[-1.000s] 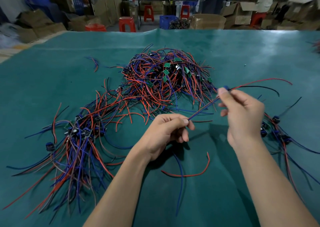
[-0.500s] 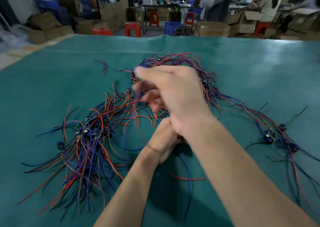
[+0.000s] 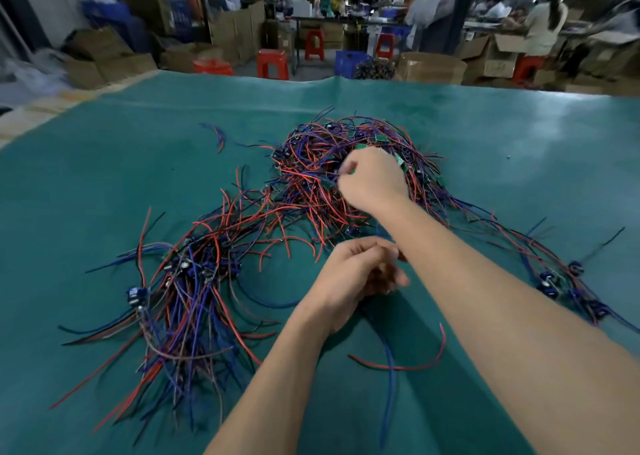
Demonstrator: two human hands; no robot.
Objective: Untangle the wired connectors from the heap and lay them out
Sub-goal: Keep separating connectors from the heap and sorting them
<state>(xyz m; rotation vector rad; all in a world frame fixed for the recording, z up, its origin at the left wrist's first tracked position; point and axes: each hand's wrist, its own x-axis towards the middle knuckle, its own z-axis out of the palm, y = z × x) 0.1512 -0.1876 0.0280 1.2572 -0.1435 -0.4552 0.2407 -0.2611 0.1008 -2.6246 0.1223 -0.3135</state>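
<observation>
1. One broad desk [image 3: 104, 184] carries everything; its teal covering looks smooth, slightly glossy and faintly rippled at the far edge.
2. Most of the work appears to be left: the heap [image 3: 346, 163] at mid-desk is a dense, rounded tangle of thin, flexible red, blue and black insulated wires, with small green circuit boards showing near its top.
3. A good share looks done already: the left group [image 3: 180, 302] lies spread in a rough fan, wires running towards the near edge and small dark connector bodies clustered at its upper end. It reaches the heap through a band of stray red wires, so I cannot tell exactly where sorted ends and unsorted begins.
4. A smaller right group [image 3: 561, 281] lies near the right edge, with round blue-and-black components strung along long thin leads.
5. The right hand [image 3: 372, 179] reaches across into the heap with its fingers curled at the wires; blur hides whether it actually pinches one, so I cannot tell its grip.
6. The left hand [image 3: 356, 274] hovers nearer, between the heap and the near edge, fingers loosely curled; whether anything lies between them I cannot tell.
7. Two loose wires, a red wire [image 3: 415, 364] and a blue wire [image 3: 389, 385], cross below the left hand, each a soft curve.
</observation>
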